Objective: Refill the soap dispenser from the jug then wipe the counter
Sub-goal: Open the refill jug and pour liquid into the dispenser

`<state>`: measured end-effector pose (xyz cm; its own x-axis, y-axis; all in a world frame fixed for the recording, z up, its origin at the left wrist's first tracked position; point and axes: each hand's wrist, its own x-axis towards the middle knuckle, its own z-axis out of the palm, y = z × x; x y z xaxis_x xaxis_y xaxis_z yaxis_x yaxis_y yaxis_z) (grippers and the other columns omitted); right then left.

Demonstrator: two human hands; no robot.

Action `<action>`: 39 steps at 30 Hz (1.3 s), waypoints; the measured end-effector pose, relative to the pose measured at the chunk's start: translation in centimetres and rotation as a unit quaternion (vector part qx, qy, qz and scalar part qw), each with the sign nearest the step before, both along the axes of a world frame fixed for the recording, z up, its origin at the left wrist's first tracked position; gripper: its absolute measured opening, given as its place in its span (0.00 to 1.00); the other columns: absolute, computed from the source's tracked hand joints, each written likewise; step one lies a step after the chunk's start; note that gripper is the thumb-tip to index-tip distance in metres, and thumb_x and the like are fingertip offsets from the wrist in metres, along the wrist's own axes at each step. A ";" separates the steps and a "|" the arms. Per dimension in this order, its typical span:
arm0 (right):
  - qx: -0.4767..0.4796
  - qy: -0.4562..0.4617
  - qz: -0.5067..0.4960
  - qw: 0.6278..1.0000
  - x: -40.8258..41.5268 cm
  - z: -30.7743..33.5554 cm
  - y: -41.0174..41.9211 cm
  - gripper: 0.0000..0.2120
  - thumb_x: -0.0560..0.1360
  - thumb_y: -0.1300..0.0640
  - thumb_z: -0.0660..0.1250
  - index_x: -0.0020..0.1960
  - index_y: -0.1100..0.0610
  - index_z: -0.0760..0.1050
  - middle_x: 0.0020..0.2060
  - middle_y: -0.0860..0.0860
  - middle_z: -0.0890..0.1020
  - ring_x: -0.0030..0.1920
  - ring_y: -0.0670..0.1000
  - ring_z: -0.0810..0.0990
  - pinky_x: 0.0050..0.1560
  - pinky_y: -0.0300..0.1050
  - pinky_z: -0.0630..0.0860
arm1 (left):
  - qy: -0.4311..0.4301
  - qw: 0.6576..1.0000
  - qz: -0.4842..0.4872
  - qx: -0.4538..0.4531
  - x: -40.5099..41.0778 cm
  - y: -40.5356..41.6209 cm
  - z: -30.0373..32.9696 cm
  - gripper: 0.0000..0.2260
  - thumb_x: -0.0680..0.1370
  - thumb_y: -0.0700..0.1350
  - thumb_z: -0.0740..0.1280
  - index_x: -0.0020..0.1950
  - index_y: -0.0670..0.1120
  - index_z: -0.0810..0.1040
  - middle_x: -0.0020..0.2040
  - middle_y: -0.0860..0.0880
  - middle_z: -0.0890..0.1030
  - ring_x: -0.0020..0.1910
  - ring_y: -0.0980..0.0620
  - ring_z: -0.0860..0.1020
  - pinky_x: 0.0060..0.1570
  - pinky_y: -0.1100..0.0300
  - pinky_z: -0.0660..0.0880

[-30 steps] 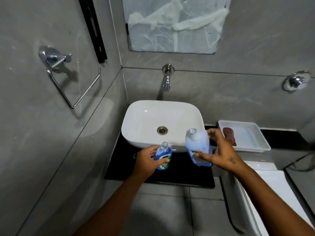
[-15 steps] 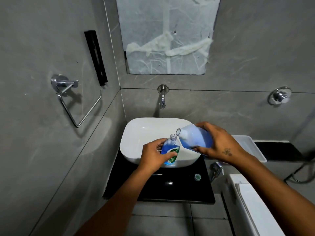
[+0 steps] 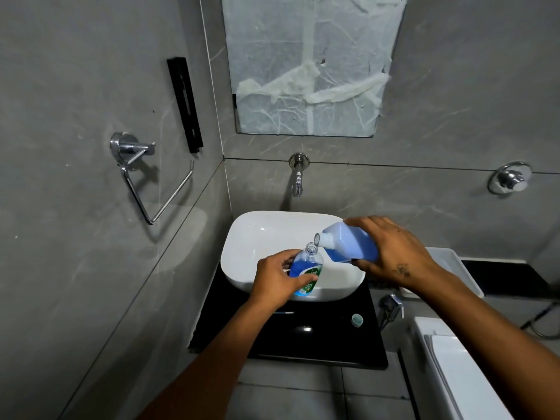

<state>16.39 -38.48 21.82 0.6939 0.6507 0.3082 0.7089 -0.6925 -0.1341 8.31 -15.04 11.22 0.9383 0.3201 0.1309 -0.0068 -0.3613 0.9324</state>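
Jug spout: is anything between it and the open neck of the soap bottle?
Nothing visible. The jug spout sits just above and right of the uncapped soap bottle neck, over the sink; a cap lies on the counter.

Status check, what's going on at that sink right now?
Left hand grips soap bottle. Right hand tips jug, spout at bottle mouth. Nothing blocking.

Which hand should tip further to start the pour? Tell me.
Right. The right hand holds the jug tilted, spout just above the dispenser bottle's open neck; the left hand only steadies that bottle.
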 end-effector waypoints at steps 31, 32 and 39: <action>-0.027 -0.014 0.009 0.999 0.5 1.5 1.3 0.34 0.66 0.49 0.75 0.68 0.41 0.65 0.62 0.48 0.78 0.61 0.55 0.74 0.58 0.52 0.75 | 0.014 1.000 0.006 -0.011 0.7 0.4 0.0 0.21 0.65 0.49 0.84 0.54 0.57 0.82 0.39 0.73 0.82 0.44 0.70 0.81 0.40 0.78 0.74; -0.026 -0.014 0.010 1.000 0.5 1.5 1.3 0.33 0.66 0.50 0.74 0.68 0.41 0.66 0.62 0.48 0.78 0.61 0.55 0.74 0.58 0.52 0.74 | 0.016 1.000 0.004 -0.011 0.7 0.4 0.0 0.21 0.65 0.49 0.84 0.54 0.57 0.82 0.39 0.74 0.81 0.44 0.72 0.81 0.39 0.78 0.74; -0.027 -0.019 0.009 0.999 0.6 1.7 1.5 0.33 0.66 0.50 0.74 0.68 0.42 0.66 0.61 0.48 0.78 0.61 0.54 0.74 0.57 0.52 0.75 | 0.012 1.000 0.013 -0.013 0.8 0.6 -0.9 0.22 0.63 0.49 0.84 0.55 0.55 0.84 0.42 0.70 0.83 0.45 0.67 0.83 0.44 0.74 0.77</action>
